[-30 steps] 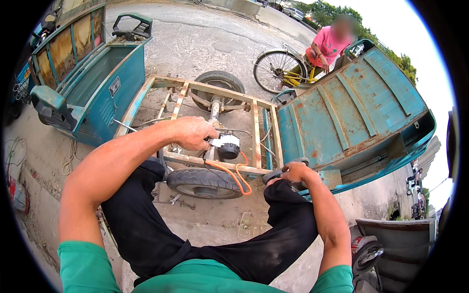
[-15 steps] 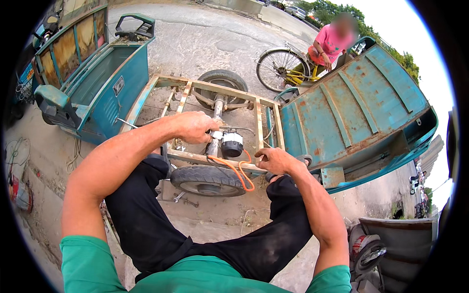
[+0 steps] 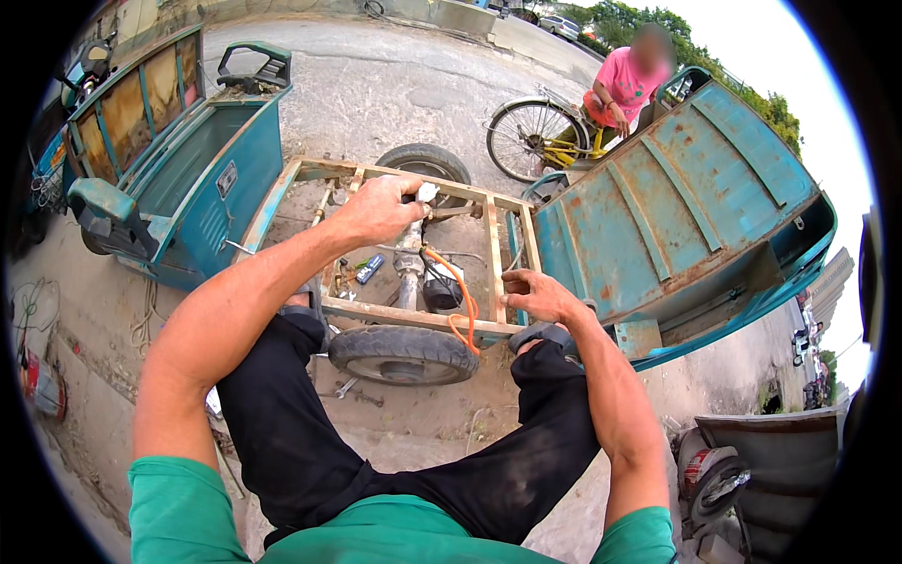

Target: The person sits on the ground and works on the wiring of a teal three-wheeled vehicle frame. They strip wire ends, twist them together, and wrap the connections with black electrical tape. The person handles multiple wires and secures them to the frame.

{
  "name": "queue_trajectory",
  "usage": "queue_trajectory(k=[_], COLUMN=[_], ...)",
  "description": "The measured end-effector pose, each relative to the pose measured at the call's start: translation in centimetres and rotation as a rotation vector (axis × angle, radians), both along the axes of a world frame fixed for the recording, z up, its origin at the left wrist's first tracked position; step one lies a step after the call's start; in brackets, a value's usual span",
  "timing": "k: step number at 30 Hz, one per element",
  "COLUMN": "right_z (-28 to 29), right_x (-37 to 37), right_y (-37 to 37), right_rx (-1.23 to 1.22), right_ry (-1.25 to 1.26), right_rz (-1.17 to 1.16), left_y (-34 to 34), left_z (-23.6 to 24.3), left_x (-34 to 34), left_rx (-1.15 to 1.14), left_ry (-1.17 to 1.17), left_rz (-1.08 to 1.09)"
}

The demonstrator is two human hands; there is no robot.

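Observation:
My left hand (image 3: pixel 383 211) is raised over the axle, closed on a small silver-white metal piece (image 3: pixel 427 192); its exact kind I cannot make out. Below it, the axle tube (image 3: pixel 410 273) crosses a rusty, pale-painted metal frame (image 3: pixel 413 318), with a black and silver motor (image 3: pixel 441 288) beside the tube. An orange cable (image 3: pixel 457 273) loops past the motor and over the near rail. My right hand (image 3: pixel 540 297) lies by the frame's right corner, fingers loosely apart and holding nothing visible. A blue cylinder (image 3: pixel 370 269) lies on the ground inside the frame.
Wheels stand near (image 3: pixel 404 355) and far (image 3: pixel 425 162). A teal cab body (image 3: pixel 216 188) is at left, a tilted rusty teal cargo box (image 3: pixel 658 211) at right. A person in pink (image 3: pixel 628 80) is behind a yellow bicycle (image 3: pixel 540 141). Wrenches (image 3: pixel 348 386) lie near my feet.
My left hand has lifted up and away from the motor with the silver piece. The orange cable has shifted up across the motor, and the blue cylinder has come into view. My right hand has barely moved.

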State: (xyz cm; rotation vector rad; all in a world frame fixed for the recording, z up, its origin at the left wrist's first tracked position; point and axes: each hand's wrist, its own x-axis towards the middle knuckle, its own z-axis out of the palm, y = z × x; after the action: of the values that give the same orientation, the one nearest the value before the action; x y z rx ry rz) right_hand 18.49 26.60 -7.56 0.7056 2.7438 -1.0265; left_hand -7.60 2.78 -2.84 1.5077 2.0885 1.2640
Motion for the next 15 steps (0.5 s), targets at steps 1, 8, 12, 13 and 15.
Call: queue_trajectory(k=[1, 8, 12, 13, 15], right_z=[0.2, 0.1, 0.9, 0.9, 2.5], right_x=[-0.4, -2.4, -3.4, -3.4, -3.6], right_y=[-0.5, -3.6, -4.5, -4.6, -5.5], right_rx=[-0.068, -0.088, -0.134, -0.179, -0.277], right_ry=[0.002, 0.047, 0.050, 0.055, 0.160], right_rz=[0.037, 0.187, 0.160, 0.145, 0.136], left_y=[0.2, 1.2, 1.3, 1.2, 0.9], left_z=[0.0, 1.6, 1.0, 0.9, 1.0], left_x=[0.1, 2.6, 2.2, 2.1, 2.0], left_rx=[0.036, 0.052, 0.092, 0.107, 0.128], left_ry=[-0.056, -0.381, -0.507, -0.538, -0.581], left_rz=[-0.022, -0.092, -0.154, -0.171, -0.190])
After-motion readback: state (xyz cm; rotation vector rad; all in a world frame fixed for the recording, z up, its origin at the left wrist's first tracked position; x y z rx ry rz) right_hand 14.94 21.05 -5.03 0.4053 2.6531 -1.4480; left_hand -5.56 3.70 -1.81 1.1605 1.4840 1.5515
